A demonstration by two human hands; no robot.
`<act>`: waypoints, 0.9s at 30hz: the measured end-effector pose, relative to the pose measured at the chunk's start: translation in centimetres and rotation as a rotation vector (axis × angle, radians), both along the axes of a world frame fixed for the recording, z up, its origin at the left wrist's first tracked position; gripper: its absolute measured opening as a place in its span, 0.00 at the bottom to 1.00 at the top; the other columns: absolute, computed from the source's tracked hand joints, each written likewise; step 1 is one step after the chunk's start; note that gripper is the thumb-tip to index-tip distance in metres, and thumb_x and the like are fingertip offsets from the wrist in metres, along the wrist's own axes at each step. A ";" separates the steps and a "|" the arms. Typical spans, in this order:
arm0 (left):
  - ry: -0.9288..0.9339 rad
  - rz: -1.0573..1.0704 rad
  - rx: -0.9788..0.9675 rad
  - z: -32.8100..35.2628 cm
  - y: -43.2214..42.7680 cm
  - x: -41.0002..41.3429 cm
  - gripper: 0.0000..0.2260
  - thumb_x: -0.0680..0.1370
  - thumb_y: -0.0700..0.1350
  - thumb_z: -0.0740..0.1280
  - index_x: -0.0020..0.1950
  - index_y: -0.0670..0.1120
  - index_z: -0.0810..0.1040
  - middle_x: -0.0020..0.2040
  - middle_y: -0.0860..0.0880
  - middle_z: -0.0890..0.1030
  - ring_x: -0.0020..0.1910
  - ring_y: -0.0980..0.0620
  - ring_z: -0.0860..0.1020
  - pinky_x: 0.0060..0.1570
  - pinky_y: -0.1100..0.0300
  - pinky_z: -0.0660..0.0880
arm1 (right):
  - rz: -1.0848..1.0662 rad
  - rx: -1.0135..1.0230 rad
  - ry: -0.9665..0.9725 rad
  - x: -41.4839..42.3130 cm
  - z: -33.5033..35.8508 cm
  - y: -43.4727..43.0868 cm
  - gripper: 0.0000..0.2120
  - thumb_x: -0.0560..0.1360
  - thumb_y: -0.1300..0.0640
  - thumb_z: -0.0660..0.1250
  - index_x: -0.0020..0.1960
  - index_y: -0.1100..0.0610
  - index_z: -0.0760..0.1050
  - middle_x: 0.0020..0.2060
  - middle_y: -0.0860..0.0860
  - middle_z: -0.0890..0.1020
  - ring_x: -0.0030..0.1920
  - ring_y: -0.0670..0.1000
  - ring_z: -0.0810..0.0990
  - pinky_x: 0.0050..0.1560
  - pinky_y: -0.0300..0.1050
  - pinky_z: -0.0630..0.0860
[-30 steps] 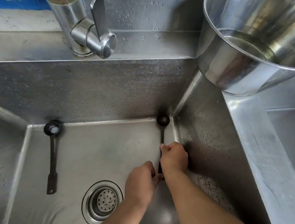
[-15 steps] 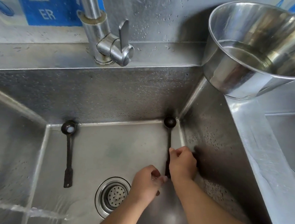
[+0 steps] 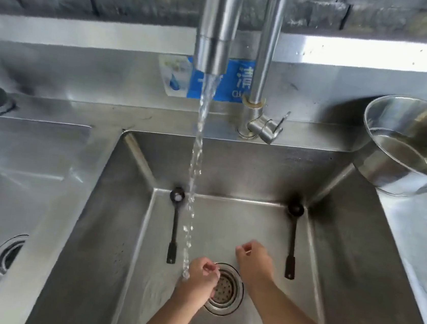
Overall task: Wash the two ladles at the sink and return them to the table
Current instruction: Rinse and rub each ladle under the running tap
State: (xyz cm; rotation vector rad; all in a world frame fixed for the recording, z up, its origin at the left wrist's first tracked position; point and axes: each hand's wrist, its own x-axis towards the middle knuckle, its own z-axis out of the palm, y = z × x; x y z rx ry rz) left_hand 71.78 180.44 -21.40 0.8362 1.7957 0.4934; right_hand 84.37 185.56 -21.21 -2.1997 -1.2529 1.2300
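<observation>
Two small dark ladles lie flat on the sink floor, bowls toward the back wall. The left ladle (image 3: 175,224) lies just left of the falling water. The right ladle (image 3: 292,240) lies near the right wall. My left hand (image 3: 200,280) is loosely curled beside the drain, at the foot of the water stream, holding nothing. My right hand (image 3: 254,259) hovers loosely curled between the drain and the right ladle's handle, touching neither.
The tap (image 3: 217,26) runs a stream of water into the steel sink (image 3: 342,256). The drain strainer (image 3: 224,289) sits between my hands. A steel bowl (image 3: 408,146) with water stands on the right ledge. A second basin (image 3: 17,192) lies left.
Both hands have let go of the right ladle and moved left toward the drain. The view has lifted and pulled back, and the water stream now falls in the middle basin.
</observation>
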 end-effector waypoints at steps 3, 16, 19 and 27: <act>0.005 0.006 0.042 0.7 -0.3 -2.4 0.02 0.78 0.38 0.65 0.46 0.44 0.75 0.38 0.45 0.79 0.30 0.45 0.79 0.33 0.55 0.76 | 0.073 -0.043 -0.026 -3.7 0.6 0.1 0.04 0.76 0.56 0.62 0.42 0.52 0.74 0.38 0.50 0.79 0.40 0.52 0.76 0.41 0.43 0.68; 0.064 0.232 -0.032 -2.0 1.4 -9.5 0.09 0.75 0.41 0.59 0.44 0.45 0.80 0.43 0.41 0.85 0.43 0.43 0.84 0.39 0.54 0.78 | 0.274 -0.112 -0.030 -14.9 -0.4 3.5 0.08 0.70 0.65 0.59 0.39 0.63 0.78 0.35 0.59 0.81 0.40 0.60 0.82 0.42 0.48 0.78; 0.041 0.299 0.009 -2.8 2.4 -9.8 0.05 0.73 0.42 0.63 0.43 0.43 0.77 0.42 0.41 0.83 0.43 0.42 0.81 0.37 0.56 0.74 | 0.258 -0.121 -0.019 -16.0 -1.5 5.0 0.09 0.71 0.66 0.59 0.42 0.65 0.79 0.36 0.60 0.81 0.39 0.60 0.82 0.42 0.48 0.79; 0.059 0.380 0.161 -4.5 3.9 -9.3 0.07 0.69 0.47 0.62 0.33 0.46 0.71 0.31 0.48 0.73 0.32 0.46 0.70 0.31 0.54 0.65 | 0.225 -0.131 -0.056 -17.3 -4.5 7.8 0.10 0.72 0.63 0.62 0.48 0.64 0.80 0.38 0.58 0.83 0.41 0.59 0.83 0.36 0.44 0.73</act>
